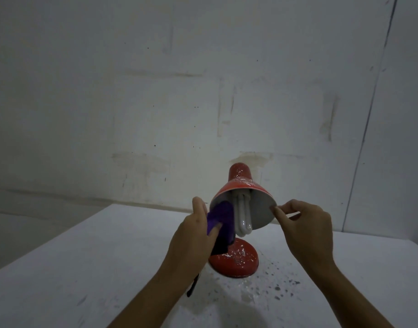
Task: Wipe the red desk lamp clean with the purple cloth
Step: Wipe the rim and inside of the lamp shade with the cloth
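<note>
We count one red desk lamp (238, 185) at centre frame, standing on the pale desk (85, 268); its round base (236, 260) sits just below centre and its shade (248, 192) is tilted so the white interior faces the camera. Inside the shade we see one white folded-tube bulb (244, 215). White flecks mark the base and the top of the shade, and dark and pale specks are scattered on the desk at lower right of the base. One purple cloth (221, 223) is in view, left of centre, bunched against the left inner rim of the shade and hanging down over the base. We see two hands. The left hand (198, 233) grips the cloth, thumb raised beside the shade's left edge and a finger curled over the fabric. The right hand (305, 223), right of centre, pinches the shade's right rim between thumb and fingertips. One dark strap-like piece (193, 286) shows beneath the left forearm; we cannot tell what it is. A marked white wall (156, 79) fills the upper frame.
</note>
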